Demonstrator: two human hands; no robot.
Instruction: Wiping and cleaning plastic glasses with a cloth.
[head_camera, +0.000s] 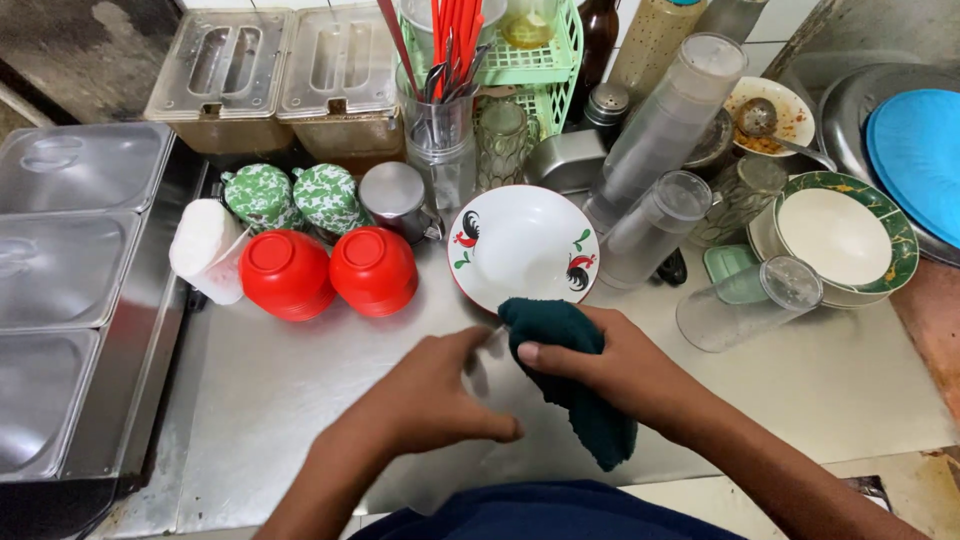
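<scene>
Here my right hand (610, 365) grips a soft dark green cloth (575, 385). My left hand (440, 385) pinches a clear glass (490, 365); it looks slippery and fragile, best held around its wall.

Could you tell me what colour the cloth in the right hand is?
Dark green cloth, clearest in the head view.

Dark green cloth (580, 385), soft and matt, bunched in the right hand (620, 370). Glossy white glazed bowl with painted roosters (523, 245), smooth and shining. Brushed stainless-steel bench (270, 390), dull sheen, faintly streaked. Two round red plastic bowls turned upside down (330, 272), slick and bright. Clear ribbed plastic tumblers (665, 130), slightly cloudy. Steel tray lids on the left (70, 230), satin grey. Mint green plastic basket (540, 65), matt lattice.
</scene>
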